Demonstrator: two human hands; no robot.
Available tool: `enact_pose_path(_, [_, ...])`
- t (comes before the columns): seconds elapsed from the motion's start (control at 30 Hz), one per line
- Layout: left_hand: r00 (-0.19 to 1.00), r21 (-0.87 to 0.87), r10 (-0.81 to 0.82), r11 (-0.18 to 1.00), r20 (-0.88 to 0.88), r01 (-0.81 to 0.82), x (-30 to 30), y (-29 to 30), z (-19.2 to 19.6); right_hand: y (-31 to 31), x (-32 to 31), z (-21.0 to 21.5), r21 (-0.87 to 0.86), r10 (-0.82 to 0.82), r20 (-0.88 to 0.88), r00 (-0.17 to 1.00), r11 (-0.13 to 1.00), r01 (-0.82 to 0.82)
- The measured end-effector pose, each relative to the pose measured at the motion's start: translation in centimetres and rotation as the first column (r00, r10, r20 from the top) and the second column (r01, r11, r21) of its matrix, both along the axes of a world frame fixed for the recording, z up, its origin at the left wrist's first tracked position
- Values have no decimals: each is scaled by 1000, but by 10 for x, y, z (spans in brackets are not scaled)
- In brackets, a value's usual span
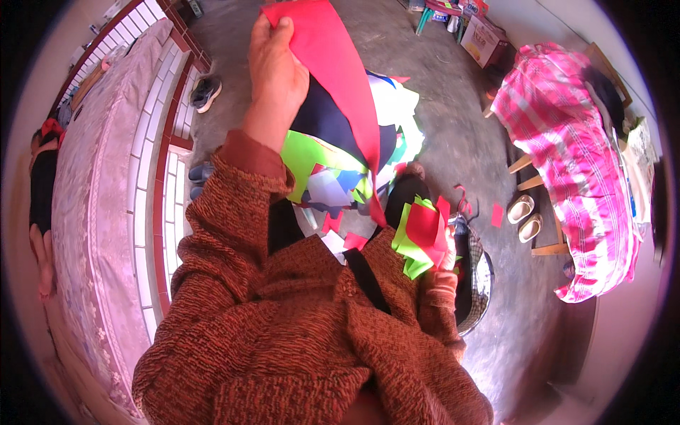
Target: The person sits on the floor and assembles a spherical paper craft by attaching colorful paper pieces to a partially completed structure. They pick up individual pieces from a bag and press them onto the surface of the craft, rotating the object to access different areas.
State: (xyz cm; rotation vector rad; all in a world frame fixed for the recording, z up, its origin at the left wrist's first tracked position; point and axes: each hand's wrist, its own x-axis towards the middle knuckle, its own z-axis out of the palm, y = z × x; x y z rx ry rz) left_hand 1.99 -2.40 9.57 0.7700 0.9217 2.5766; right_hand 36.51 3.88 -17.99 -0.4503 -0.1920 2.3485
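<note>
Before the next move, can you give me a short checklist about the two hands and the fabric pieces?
1. Left hand grip on the red strip: ok, fingers pinch its top edge.
2. Strip hanging free: cannot tell, its lower end runs down into the scrap pile.
3. Right hand grip on the red and green stack: cannot tell, the stack hides most of the hand.
4. Stack kept together: ok, pieces lie bunched.
5. Floor: not ok, a red scrap lies loose near the white shoes.

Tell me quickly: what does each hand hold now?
Left hand: closed on red fabric piece.
Right hand: mostly hidden, holding red and green fabric scraps.
</note>
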Motion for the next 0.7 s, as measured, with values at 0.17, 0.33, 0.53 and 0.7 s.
enact_pose_path(0.17, [985, -27, 161, 986, -54, -163, -84, 5, 1, -1, 1, -2, -23, 16, 6, 1000, 1000, -16])
enact_pose_path(0.33, [948, -113, 304, 950, 99, -293, -117, 3, 6, -2, 5, -5, -43, 16, 13, 1000, 999, -15])
enact_pose_path(0.53, [938, -97, 320, 946, 135, -309, -127, 0, 12, -1, 4, -9, -59, 25, 17, 1000, 998, -24])
enact_pose_path(0.7, [946, -204, 320, 930, 43, -305, -141, 5, -8, 1, 5, -9, -66, 28, 12, 1000, 997, -27])
